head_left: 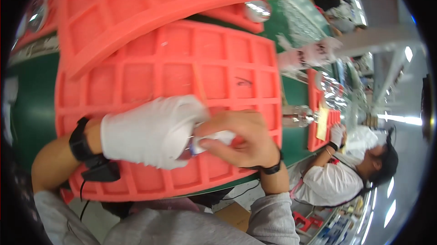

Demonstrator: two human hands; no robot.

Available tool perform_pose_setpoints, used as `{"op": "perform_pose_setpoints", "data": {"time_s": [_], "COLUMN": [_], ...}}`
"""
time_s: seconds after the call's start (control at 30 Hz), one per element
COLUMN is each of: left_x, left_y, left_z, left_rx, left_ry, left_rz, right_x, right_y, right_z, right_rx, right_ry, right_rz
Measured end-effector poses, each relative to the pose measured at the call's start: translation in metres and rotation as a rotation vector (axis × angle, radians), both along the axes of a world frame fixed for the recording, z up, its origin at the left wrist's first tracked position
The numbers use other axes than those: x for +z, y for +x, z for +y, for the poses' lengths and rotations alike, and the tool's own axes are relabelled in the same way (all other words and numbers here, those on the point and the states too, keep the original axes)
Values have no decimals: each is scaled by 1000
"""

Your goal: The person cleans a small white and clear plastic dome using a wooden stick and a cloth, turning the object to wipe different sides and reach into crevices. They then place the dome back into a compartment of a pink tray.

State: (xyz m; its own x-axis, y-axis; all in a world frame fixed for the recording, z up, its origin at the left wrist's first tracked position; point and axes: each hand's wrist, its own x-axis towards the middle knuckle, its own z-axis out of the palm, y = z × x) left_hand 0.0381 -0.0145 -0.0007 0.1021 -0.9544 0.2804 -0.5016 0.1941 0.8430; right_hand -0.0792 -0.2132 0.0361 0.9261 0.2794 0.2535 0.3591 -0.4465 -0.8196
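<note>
Both my hands meet over a red foam tray [180, 60] divided into square compartments. My left hand [150, 131], in a white glove, is closed around a small shiny, dark purplish piece [185, 153], mostly hidden by the fingers. Bare and blurred by motion, my right hand [246, 138] pinches a soft white piece [223, 136], like a cloth or tissue, against the shiny piece. A bit of blue shows where the two hands come together. The exact kind of the shiny piece cannot be made out.
A second red foam tray [182, 6] slants over the far part of the first. Silvery round pieces [258, 11] and a clear glass-like part [298, 116] lie beyond on the green table [34, 108]. At right, a co-worker [337, 176] sits beside another red tray [314, 131].
</note>
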Motion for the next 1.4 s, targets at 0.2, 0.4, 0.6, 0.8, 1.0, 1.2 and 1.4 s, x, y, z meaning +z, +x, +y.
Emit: {"op": "perform_pose_setpoints", "data": {"time_s": [0.2,0.4,0.6,0.8,1.0,1.2,1.4], "left_x": [8,18,14,4,-9,-8,-11], "left_y": [-2,-2,-3,-6,-5,-5,-8], "left_z": [5,1,5,-5,-2,3,2], "left_rx": [24,-26,3,46,53,48,27], "left_ry": [191,221,210,84,31,41,56], "left_rz": [23,-83,34,-136,-7,22,6], "right_x": [-3,-4,-6,-14,-13,-8,-8], "right_y": [-5,-9,-12,-5,-3,1,3], "right_z": [3,13,12,3,3,5,4], "right_rx": [36,-100,-62,-126,-58,37,62], "right_ry": [-5,-49,-137,-163,-173,-275,-220], "right_rz": [-3,-68,-109,-117,-140,-255,-260]}}
